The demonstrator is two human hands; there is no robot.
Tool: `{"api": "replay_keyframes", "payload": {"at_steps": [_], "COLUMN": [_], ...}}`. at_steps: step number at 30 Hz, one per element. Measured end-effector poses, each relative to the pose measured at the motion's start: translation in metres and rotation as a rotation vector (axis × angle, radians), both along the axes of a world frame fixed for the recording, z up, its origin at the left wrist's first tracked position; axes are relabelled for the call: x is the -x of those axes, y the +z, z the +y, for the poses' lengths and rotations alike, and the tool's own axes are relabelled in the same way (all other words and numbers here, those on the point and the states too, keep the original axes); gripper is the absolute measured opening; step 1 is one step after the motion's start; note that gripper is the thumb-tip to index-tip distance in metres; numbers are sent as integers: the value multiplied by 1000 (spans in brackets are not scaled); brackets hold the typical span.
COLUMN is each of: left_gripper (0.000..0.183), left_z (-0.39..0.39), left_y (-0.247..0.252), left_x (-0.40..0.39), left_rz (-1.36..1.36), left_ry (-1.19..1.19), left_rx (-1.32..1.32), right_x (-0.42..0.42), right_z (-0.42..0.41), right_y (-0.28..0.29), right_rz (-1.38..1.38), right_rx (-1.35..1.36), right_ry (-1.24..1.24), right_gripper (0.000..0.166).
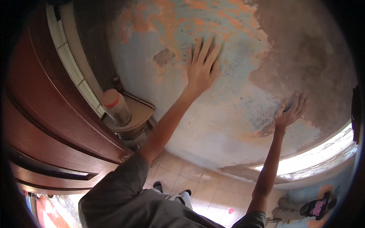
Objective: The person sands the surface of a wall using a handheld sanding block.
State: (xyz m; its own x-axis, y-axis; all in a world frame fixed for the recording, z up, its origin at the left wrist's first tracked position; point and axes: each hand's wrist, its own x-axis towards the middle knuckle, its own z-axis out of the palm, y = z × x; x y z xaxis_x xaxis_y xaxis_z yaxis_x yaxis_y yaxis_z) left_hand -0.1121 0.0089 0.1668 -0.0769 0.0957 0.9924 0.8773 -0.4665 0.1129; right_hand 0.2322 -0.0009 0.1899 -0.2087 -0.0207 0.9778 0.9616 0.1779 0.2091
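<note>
A worn wall [194,125] with pale blue-grey paint, orange patches and a bare grey-brown area fills the view before me. My left hand [203,67] lies against its upper middle part, fingers spread, holding nothing that I can see. Lower and to the right, my right hand [291,112] is at the wall by the border of the bare area. Something dark shows between its thumb and fingers; whether this is a held thing or a shadow is unclear. A small bare patch [164,57] lies left of my left hand.
To the left are a brown wooden door [57,114] and a corner shelf [142,109] bearing a red-lidded jar [118,109]. A bright window [310,159] is low right. A pink round thing [231,211] lies on the tiled floor [199,191]. A black garment with pink print [316,209] shows lower right.
</note>
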Motion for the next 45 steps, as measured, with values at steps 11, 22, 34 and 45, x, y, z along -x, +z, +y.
{"api": "replay_keyframes", "payload": {"at_steps": [11,22,34,45], "left_gripper": [36,45,42,41], "left_z": [-13,1,10,-2], "left_y": [-187,68,-82,-75], "left_x": [-20,-9,-14,-20], "left_rz": [9,54,29,36], "left_ry": [40,13,-2,-20], "left_rx": [201,-142,24,83], "right_x": [7,1,1,-1], "right_z": [3,2,4,2], "right_y": [3,-3,-2,-5], "right_rz": [-6,-5,-13,-35], "right_rx": [-31,-28,-21,-37], "right_ry": [28,-4,19,20], "right_gripper": [54,58,58,57]}}
